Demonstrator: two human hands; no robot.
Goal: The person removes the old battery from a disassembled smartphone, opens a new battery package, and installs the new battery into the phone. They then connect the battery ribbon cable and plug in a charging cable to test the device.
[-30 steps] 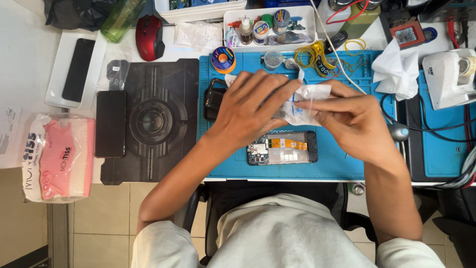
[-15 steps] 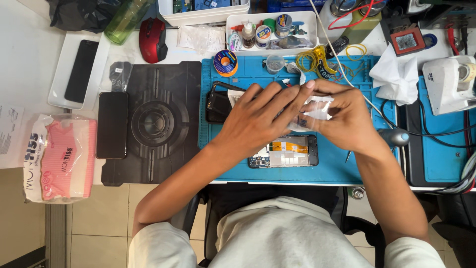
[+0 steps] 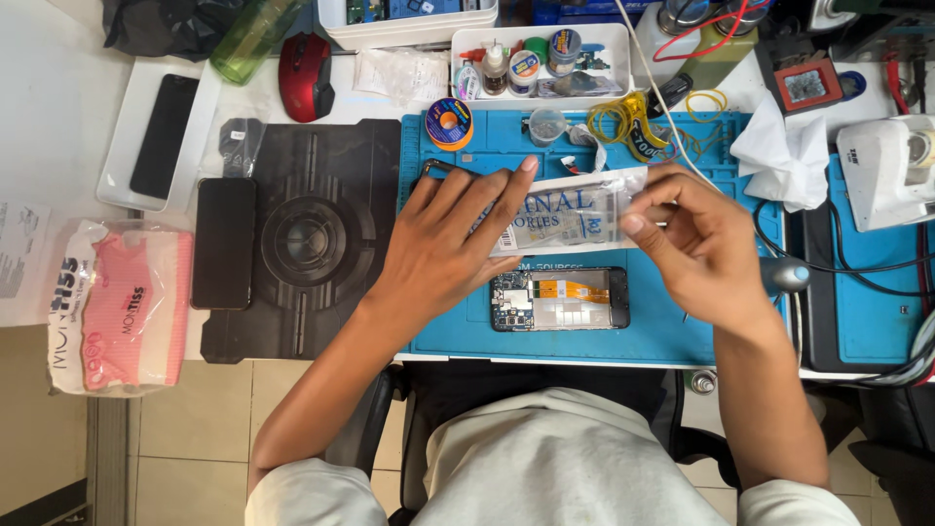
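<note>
Head view, looking straight down on the worktop [image 3: 58,117].

Left edge of worktop: pack of pink tissues [image 3: 117,307] in clear wrap, hanging partly past the near edge. Behind it a white tray [image 3: 209,127] carrying a dark phone [image 3: 164,136]. A second dark phone [image 3: 224,244] lies face down on the left rim of a black ribbed mat [image 3: 292,321]. Far edge: red mouse [image 3: 305,76]; green bottle [image 3: 255,34], cut off by the frame top.

Centre: blue work mat [image 3: 672,331]. Left hand [image 3: 453,244] lies flat, fingers spread, palm pressing down on the left end of a clear plastic packet [image 3: 575,216]. Packet sits in the middle of the blue work mat, long side running left to right; its left part is hidden under the hand, and its contents are hard to make out through the film. Just nearer the near edge: opened phone [image 3: 560,299], internals up, not touched by either hand.

Right hand [image 3: 706,244]: thumb and fingers pressed together on the packet's right end, a pinching grip; exact contact is hidden by the fingers.

Far edge, centre right: white parts tray [image 3: 623,93] with small bottles and tins; yellow bands [image 3: 623,122] in front of it. Right: crumpled white tissue [image 3: 779,156]; white device [image 3: 896,170], cut off at the right edge.
</note>
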